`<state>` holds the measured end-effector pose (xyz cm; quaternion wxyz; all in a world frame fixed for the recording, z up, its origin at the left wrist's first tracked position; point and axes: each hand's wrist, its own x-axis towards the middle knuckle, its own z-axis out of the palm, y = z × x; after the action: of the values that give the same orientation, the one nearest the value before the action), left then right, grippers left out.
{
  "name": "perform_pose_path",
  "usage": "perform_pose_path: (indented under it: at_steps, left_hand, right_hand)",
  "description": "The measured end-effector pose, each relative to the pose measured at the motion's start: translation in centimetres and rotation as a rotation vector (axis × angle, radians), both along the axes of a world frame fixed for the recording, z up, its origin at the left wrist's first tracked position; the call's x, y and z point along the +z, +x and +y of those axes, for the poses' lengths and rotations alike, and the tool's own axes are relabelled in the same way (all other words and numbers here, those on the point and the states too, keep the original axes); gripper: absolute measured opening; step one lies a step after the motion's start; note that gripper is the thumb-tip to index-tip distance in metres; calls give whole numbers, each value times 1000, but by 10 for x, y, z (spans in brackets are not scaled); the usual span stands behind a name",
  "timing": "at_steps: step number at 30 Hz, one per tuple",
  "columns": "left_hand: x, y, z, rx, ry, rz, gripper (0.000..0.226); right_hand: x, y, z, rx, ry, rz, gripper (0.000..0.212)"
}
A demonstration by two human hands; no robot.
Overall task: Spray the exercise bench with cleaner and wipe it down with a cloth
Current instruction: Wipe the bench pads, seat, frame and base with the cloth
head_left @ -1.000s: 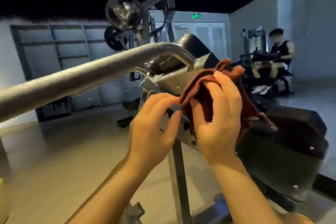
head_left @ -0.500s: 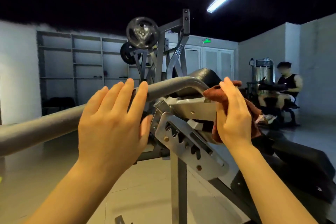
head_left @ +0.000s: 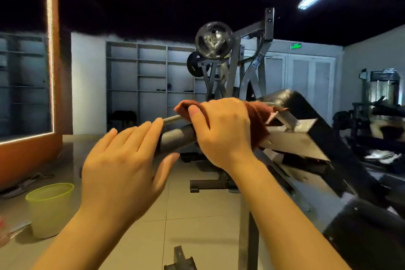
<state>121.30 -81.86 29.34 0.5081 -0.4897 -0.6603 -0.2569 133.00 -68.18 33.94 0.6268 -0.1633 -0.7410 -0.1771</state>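
Observation:
My right hand (head_left: 221, 131) grips a rust-red cloth (head_left: 256, 120) wrapped over the grey metal bar (head_left: 177, 138) of the exercise bench, near where the bar meets the bracket. My left hand (head_left: 125, 169) is spread with straight fingers in front of the bar's near end, its fingertips at the bar. The black padded backrest (head_left: 291, 101) slopes up behind the cloth, and the steel bracket (head_left: 293, 140) sits under it. The black seat pad (head_left: 368, 226) lies at the lower right. No spray bottle is in view.
A yellow-green plastic bucket (head_left: 49, 208) stands on the tiled floor at the lower left. An orange-framed mirror (head_left: 28, 149) lines the left wall. A plate-loaded machine (head_left: 213, 41) rises behind the bench, and other gym machines (head_left: 377, 103) stand at the right.
My right hand has carried the cloth from the bracket leftwards onto the bar and closed round it. My left hand has slid off the bar's top. The view has swung left, and the bucket now shows.

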Motion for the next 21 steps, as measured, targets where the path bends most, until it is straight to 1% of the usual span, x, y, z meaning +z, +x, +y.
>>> perform_pose_path:
  at_steps: [2,4,6,8,10,12,13,15,16,19,21]
  left_hand:
    - [-3,-7,-10,-20,-9,-7,58]
    - [-6,-16,-19,-46,-33,-14,56]
    - [-10,-25,-26,-99,-51,-25,55]
    - [-12,-30,-29,-169,-53,-45,53]
    - [-17,-32,-30,-243,-41,-77,53]
    - [-21,-33,-32,-323,-12,-131,53]
    - [-22,-32,-33,-362,2,-150,52]
    - [-20,-33,-33,-433,32,-181,51]
    - [-19,-33,-34,-476,50,-208,50]
    - [-22,-37,-36,-609,129,-352,43]
    - [-29,-38,-37,-644,195,-400,39]
  right_hand:
    - [-9,-14,-20,26,47,-119,46]
    - [-8,-9,-23,64,15,-235,46]
    - [0,8,-15,51,-19,-294,45]
    - [12,29,1,-76,-53,-323,48]
    - [23,51,20,-206,-133,-321,46]
    - [27,65,31,-216,-244,-272,44]
    - [27,65,31,-203,-280,-243,46]
    - [23,52,18,-189,-249,-237,52]
    - [19,41,6,-176,-213,-267,51]
    - [-2,0,-35,-175,-28,-388,43]
    - [-19,-29,-65,-48,-4,-342,39]
